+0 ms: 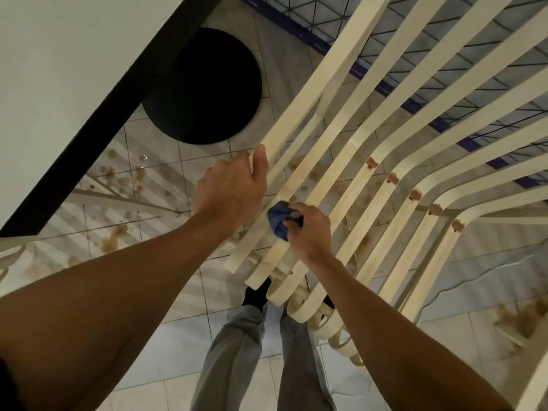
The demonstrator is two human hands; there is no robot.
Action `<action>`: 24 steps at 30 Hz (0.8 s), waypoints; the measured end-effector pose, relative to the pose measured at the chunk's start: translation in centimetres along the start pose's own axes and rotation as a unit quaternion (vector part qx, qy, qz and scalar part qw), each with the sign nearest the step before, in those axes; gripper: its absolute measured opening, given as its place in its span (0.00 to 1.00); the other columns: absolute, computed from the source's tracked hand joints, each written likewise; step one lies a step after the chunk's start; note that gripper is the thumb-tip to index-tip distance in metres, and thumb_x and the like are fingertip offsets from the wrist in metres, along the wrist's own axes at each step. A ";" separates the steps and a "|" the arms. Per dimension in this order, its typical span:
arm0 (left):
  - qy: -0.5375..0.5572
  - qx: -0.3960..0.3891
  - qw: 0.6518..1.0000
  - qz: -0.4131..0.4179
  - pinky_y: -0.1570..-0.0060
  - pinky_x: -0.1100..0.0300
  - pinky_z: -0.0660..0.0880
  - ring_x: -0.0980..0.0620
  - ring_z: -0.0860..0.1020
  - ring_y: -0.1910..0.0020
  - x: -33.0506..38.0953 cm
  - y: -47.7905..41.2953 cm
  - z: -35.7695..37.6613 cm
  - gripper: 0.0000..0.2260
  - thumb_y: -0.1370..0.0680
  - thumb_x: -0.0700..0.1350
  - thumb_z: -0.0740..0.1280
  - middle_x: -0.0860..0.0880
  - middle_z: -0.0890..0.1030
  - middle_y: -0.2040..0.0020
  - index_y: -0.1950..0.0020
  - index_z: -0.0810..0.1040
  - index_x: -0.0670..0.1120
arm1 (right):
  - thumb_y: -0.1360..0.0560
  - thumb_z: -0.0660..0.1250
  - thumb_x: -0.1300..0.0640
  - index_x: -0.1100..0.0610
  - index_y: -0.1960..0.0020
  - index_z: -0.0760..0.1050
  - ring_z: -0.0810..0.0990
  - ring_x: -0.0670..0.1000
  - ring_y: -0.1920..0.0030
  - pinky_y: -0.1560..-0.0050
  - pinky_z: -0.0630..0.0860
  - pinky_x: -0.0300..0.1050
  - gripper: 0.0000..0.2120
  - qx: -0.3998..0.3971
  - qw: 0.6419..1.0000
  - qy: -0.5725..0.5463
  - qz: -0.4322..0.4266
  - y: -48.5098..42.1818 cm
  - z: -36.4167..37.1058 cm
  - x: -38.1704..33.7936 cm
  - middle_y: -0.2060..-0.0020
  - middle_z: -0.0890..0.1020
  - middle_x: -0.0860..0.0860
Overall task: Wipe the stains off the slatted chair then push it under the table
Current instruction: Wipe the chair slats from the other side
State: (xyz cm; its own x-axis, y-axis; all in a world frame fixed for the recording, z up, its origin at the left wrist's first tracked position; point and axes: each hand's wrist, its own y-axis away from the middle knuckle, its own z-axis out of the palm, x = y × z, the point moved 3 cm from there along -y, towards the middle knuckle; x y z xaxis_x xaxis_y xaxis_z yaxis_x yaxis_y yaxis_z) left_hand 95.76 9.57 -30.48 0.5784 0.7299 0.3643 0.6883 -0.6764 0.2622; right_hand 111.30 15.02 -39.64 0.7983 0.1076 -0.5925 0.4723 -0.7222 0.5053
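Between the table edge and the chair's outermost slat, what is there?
The head view shows tiled floor between the table edge and slat, with a black round disc and brown splatters on it.

The floor [189, 345] is covered with pale square tiles with thin dark joints. On it, in the upper left part of the view, lies a flat round black thing [207, 84]; what it is cannot be told. Brown spots [118, 179] are scattered on the tiles just below it, and some more brown spots [522, 318] are at the right edge. A wire grid [299, 22] stands at the top, with a dark blue band [471, 143] along its foot.
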 end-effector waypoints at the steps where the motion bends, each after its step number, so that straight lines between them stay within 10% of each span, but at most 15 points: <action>1: 0.000 0.000 1.000 0.000 0.58 0.46 0.78 0.43 0.78 0.61 0.0 0.0 0.0 0.28 0.19 0.62 0.41 0.43 0.78 0.60 0.49 0.73 0.45 | 0.24 0.67 0.64 0.55 0.36 0.78 0.78 0.53 0.42 0.48 0.67 0.34 0.17 0.008 1.000 0.010 -0.001 -0.9 0.0 -0.2 0.42 0.80 0.54; 7: -0.004 0.006 1.000 0.002 0.60 0.48 0.77 0.45 0.76 0.62 0.0 0.0 -0.1 0.29 0.19 0.62 0.41 0.45 0.76 0.63 0.48 0.74 0.44 | 0.25 0.64 0.67 0.57 0.36 0.78 0.77 0.58 0.43 0.45 0.74 0.45 0.19 -0.011 0.997 0.064 -0.032 -1.8 2.0 -0.7 0.43 0.80 0.57; 19: 0.002 0.003 1.000 0.003 0.58 0.47 0.78 0.45 0.76 0.60 0.1 0.1 -0.3 0.29 0.18 0.62 0.41 0.44 0.76 0.61 0.45 0.75 0.44 | 0.25 0.66 0.66 0.58 0.40 0.80 0.79 0.53 0.48 0.57 0.68 0.29 0.15 -0.146 0.987 0.007 -0.067 4.7 5.6 -0.2 0.50 0.82 0.53; 24: -0.008 0.008 1.000 0.012 0.62 0.53 0.72 0.47 0.73 0.61 0.3 0.2 -0.2 0.27 0.18 0.60 0.43 0.46 0.73 0.61 0.44 0.74 0.43 | 0.25 0.67 0.65 0.55 0.41 0.81 0.79 0.49 0.49 0.55 0.67 0.31 0.15 0.006 0.999 -0.051 0.016 3.5 1.4 1.8 0.50 0.83 0.51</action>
State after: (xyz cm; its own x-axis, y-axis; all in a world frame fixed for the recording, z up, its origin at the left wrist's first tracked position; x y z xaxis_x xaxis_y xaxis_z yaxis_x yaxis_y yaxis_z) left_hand 95.94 9.67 -30.11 0.6015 0.7152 0.3560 0.6811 -0.6919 0.2394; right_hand 113.85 11.74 -39.88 0.7704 0.0145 -0.6374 0.4420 -0.7327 0.5175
